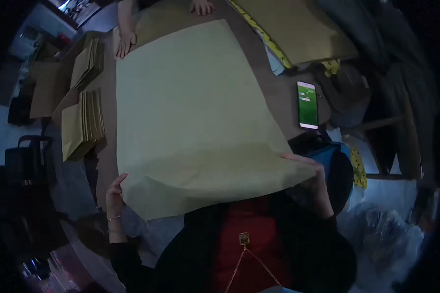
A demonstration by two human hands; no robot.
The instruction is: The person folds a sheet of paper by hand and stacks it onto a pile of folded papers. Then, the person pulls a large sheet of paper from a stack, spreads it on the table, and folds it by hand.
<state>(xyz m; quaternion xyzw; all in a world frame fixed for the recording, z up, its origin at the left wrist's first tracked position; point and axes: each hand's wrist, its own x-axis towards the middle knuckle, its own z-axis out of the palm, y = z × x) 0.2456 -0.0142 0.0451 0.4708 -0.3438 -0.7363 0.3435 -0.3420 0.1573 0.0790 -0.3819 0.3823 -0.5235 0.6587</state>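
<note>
A large pale sheet of paper (190,107) lies over the table, its near end raised and curved off the edge towards my body. My left hand (115,198) grips the sheet's left edge near the close corner, fingertips at the border. On the other side my right hand (318,183) holds the near right corner, thumb on top and the other fingers hidden beneath the paper. At the far end another person's hand (126,45) rests flat by the sheet's far left corner. That person's other hand (202,7) lies on the table beyond the far edge.
Two stacks of folded brown paper, a nearer one (83,124) and a farther one (87,63), stand at the left. A phone with a green lit screen (307,105) lies right of the sheet. A brown board (298,29) with yellow patterned edging is at the far right.
</note>
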